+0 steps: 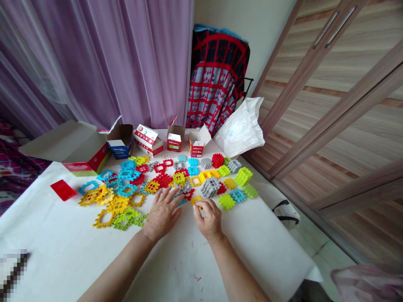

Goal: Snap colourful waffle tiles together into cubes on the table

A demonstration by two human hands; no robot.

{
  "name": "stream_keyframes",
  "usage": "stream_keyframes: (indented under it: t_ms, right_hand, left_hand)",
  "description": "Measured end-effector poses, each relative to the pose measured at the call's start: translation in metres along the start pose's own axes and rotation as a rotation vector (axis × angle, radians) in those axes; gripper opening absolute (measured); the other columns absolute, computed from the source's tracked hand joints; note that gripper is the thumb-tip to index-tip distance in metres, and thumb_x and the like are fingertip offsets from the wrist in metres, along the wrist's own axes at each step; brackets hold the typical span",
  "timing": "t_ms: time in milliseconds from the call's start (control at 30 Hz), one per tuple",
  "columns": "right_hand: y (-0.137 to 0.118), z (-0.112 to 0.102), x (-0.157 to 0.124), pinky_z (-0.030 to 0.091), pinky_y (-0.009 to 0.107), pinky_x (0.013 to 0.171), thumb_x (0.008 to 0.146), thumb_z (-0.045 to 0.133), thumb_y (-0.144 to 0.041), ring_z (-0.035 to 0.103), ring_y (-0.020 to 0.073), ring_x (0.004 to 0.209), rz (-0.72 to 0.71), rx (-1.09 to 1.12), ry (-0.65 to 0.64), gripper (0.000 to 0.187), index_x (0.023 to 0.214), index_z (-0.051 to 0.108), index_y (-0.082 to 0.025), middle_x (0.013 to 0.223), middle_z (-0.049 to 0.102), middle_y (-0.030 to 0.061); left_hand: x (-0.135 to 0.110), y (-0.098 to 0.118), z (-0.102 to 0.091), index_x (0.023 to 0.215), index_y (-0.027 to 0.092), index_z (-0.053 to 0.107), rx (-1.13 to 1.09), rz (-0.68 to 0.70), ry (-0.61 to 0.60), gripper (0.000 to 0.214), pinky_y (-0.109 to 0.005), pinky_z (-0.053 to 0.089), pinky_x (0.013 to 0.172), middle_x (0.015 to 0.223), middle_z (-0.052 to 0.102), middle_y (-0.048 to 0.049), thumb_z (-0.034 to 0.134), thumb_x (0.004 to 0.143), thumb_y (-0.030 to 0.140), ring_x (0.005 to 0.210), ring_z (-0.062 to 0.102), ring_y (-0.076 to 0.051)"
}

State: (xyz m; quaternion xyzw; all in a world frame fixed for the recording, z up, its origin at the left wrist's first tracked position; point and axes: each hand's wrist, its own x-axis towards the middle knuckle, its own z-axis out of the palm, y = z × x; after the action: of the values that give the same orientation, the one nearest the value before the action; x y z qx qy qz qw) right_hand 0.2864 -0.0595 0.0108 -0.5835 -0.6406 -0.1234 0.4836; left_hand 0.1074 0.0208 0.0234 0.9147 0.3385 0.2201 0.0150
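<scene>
Many flat interlocking plastic tiles in red, yellow, blue, green and grey (163,180) lie scattered across a white table (78,251). My left hand (162,214) lies flat on the table with its fingers spread, the fingertips touching tiles at the near edge of the pile. My right hand (208,218) is curled beside it, thumb and fingers pinched on a small yellow tile (195,200). A grey assembled cube (209,187) stands just beyond my right hand. A green assembled cube (243,176) sits further right.
Several opened cardboard boxes (85,151) line the table's far edge, and a white plastic bag (242,126) lies at the far right corner. A red flat plate (63,189) lies to the left. Purple curtains hang behind; wooden wardrobe doors stand right.
</scene>
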Motion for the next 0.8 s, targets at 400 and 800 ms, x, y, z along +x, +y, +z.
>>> stream_keyframes:
  t_ms: [400,800]
  right_hand:
    - [0.007,-0.007,-0.006,0.053,0.026,0.069,0.092,0.053,-0.017,0.064,0.0157,0.074,0.063,0.103,0.075,0.013,0.083,0.062,-0.02,0.074,0.066,0.0041]
    - [0.005,-0.006,-0.007,0.051,0.026,0.067,0.093,0.052,-0.019,0.062,0.0147,0.068,0.103,0.132,0.031,0.016,0.082,0.062,-0.02,0.072,0.066,0.0033]
  left_hand:
    - [0.019,-0.024,0.0,0.112,0.027,0.07,0.104,-0.015,-0.196,0.026,-0.062,0.029,0.115,0.137,0.063,-0.0068,0.056,0.09,0.026,0.131,0.053,-0.031]
    - [0.067,-0.023,-0.019,0.116,0.026,0.068,0.16,-0.079,-0.274,0.033,-0.055,0.031,0.113,0.131,0.066,-0.0095,0.051,0.092,0.042,0.128,0.055,-0.029]
